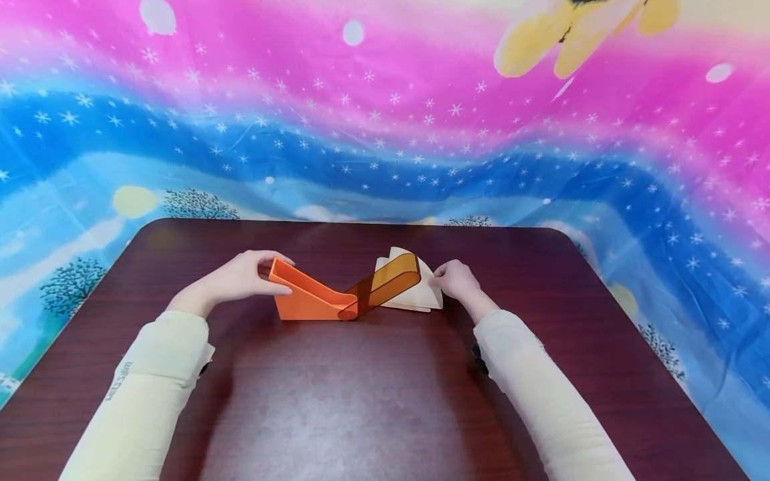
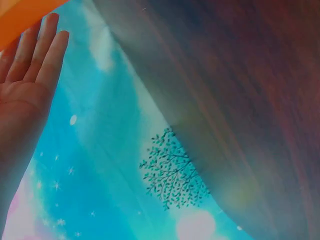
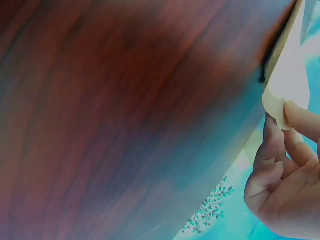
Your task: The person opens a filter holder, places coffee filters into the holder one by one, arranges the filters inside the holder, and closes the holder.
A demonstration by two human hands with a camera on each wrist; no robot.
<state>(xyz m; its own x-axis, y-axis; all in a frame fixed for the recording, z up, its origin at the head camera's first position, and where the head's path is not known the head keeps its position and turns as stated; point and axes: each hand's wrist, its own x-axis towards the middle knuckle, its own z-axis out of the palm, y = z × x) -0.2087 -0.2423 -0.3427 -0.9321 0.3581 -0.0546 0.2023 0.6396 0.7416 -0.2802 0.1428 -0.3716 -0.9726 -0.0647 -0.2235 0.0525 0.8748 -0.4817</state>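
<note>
An orange coffee filter holder (image 1: 315, 304) stands on the table with its see-through amber lid (image 1: 385, 284) swung out to the right on a hinge. My left hand (image 1: 246, 275) grips the holder's left end, thumb on the near side and fingers behind. In the left wrist view, the fingers (image 2: 47, 52) reach up to the orange wall. Cream fan-shaped coffee filters (image 1: 428, 294) are at the right, partly behind the lid. My right hand (image 1: 460, 280) pinches a filter's right edge. In the right wrist view, thumb and fingertips hold the cream paper (image 3: 275, 107).
The dark reddish-brown table (image 1: 337, 407) has rounded far corners. A printed cloth (image 1: 385, 120) with pink and blue sky, snowflakes and trees hangs behind it and along both sides.
</note>
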